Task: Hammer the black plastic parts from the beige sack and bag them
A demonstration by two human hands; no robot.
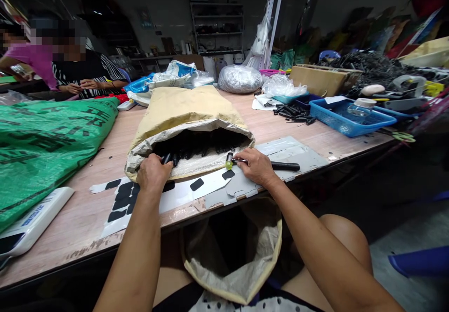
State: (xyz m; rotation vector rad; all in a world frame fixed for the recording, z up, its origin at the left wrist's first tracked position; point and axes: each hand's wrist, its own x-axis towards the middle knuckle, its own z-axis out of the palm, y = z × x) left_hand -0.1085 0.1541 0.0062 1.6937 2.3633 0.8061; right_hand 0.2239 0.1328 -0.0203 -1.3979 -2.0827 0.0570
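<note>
The right hand [257,166] is grasping a small hammer [229,161], its fingers closing round the handle near the head, so the right is clearly the nearer hand. The hammer's long axis is running sideways across the person's front: the head is pointing toward the left hand [154,172], just past the right fingertips, while the black handle grip [287,166] is sticking out on the outer side of the right hand, over the grey board [291,149]. The head itself is sitting crosswise to the handle, its yellow-green face turning toward the person.

The left hand appears to be pinching a black piece [166,158] between thumb and fingers, at the near left corner of the yellow bag [192,104]. This piece is tilting away from the hand, its far end pointing into the bag. More black pieces [201,151] are lying inside the mouth, ahead of and between both hands. The bag is stretching away from them across the worktop [84,209], its mouth facing the person. A white sheet [182,199] with black patches is lying below and beside the left hand.
</note>
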